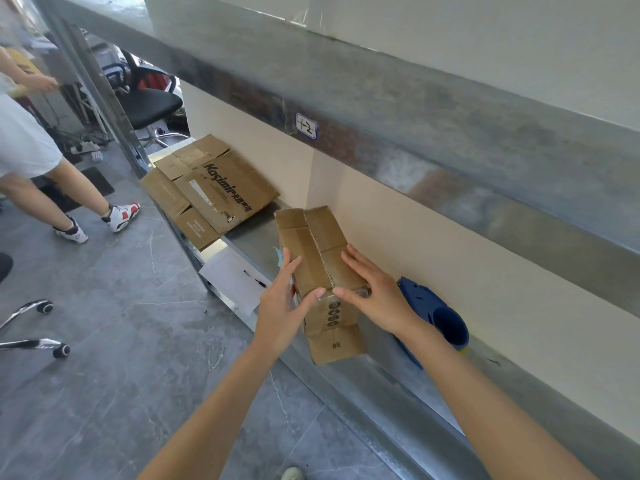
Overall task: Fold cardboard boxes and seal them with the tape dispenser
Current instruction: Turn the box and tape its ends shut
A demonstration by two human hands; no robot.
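Both my hands, left (pixel 282 303) and right (pixel 375 299), press near-straight fingers on the box (pixel 320 240), apparently taped; tape dispenser (pixel 446 323) at 4 o'clock.

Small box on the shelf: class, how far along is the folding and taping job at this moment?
Done: the small box is formed, its top flaps meeting along a seam that looks taped. In hand: left hand and right hand press it. Left: its near end flap hangs open, the tape dispenser lies untouched, and the flat boxes wait unfolded.
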